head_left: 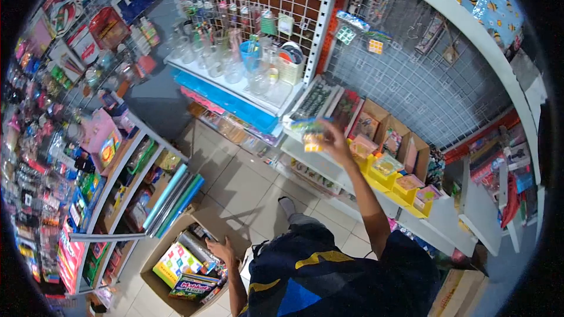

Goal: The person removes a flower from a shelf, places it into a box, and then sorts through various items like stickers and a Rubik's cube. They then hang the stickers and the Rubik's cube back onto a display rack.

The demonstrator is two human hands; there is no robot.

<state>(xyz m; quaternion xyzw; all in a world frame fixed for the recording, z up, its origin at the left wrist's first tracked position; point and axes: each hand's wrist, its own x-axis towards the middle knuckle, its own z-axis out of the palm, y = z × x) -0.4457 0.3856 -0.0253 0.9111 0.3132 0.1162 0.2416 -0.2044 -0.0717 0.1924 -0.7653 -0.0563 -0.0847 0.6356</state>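
My right hand (336,144) is raised in front of the shelf and closed on a packaged puzzle cube (314,143) with orange, yellow and white squares; the packet is a little blurred. Down at the lower left, my left hand (221,251) is over the right side of an open cardboard box (154,256), its fingers stretched out and apart. Inside the box lie a colourful patterned pack (174,263), a purple and green pack (194,286) and other goods. Two more puzzle cubes, one green and white (345,34) and one orange and yellow (375,46), hang on the wire grid.
Glass jars (234,71) and a blue cup (250,53) stand on a white shelf ahead. Yellow trays (383,177) and cardboard boxes (371,111) line the right shelf. At left is a rack with rolls (174,199) leaning on it. Tiled floor (238,177) lies between.
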